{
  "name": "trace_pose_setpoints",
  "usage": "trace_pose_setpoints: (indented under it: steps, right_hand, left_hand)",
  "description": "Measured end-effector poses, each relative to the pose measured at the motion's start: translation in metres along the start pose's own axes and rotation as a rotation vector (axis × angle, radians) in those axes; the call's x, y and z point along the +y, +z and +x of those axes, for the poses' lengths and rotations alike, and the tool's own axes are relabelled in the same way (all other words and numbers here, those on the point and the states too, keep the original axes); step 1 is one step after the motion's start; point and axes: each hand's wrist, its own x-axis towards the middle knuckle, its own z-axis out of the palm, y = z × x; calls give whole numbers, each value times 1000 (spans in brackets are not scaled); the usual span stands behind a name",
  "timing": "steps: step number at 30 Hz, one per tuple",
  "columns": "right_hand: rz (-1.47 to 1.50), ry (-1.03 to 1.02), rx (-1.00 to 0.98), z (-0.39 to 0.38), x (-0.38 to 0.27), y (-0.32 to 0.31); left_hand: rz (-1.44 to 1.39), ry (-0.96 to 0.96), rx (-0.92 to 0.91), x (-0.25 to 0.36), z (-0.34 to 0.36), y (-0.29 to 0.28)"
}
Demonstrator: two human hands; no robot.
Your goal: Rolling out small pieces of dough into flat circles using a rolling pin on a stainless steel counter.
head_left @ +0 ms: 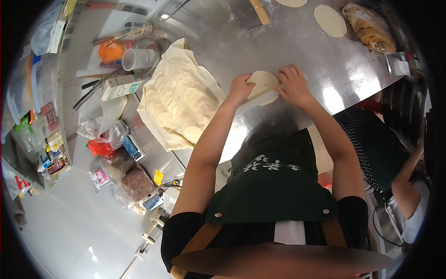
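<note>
Midway, dough disc (263,83), flanked by curled left hand (241,88) (hold unclear), spread right hand (294,85).

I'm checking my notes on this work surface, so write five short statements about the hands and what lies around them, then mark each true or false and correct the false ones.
1. The left hand and the right hand are on opposite sides of the small dough round. True.
2. The large cream sheet lies to the right of both hands. False: the large cream sheet lies to their left.
3. An oval dough piece lies beside the plastic bag with brown contents. True.
4. The wearer's apron is bright red. False: the apron is dark green.
5. A wooden handle lies beyond the hands, near the picture's top edge. True.
</note>
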Motion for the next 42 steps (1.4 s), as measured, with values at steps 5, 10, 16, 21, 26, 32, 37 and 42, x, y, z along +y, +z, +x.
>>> trace_pose_setpoints:
  steps: [5,10,16,21,26,32,37,42]
  right_hand:
    - [-218,198,169,-18,-17,42]
    - [-257,236,106,25,-11,36]
    - [-160,228,151,33,-9,39]
    - [-73,90,99,-66,-14,25]
    - [-5,-7,-18,-87,-10,9]
    - [77,-90,43,-51,-11,-16]
    - [124,-177,57,-9,-1,3]
    - [-84,71,101,12,-13,26]
  left_hand:
    - [-199,-67,-44,-13,4,1]
    - [-455,-96,-94,-2,16,0]
    - [38,-19,-223,8,40,-8]
    - [747,160,-204,38,22,7]
    - [477,142,-136,69,-31,-7]
    - [325,110,18,23,-11,-18]
    - [334,156,-15,3,3,-13]
    - [217,54,-72,5,2,-14]
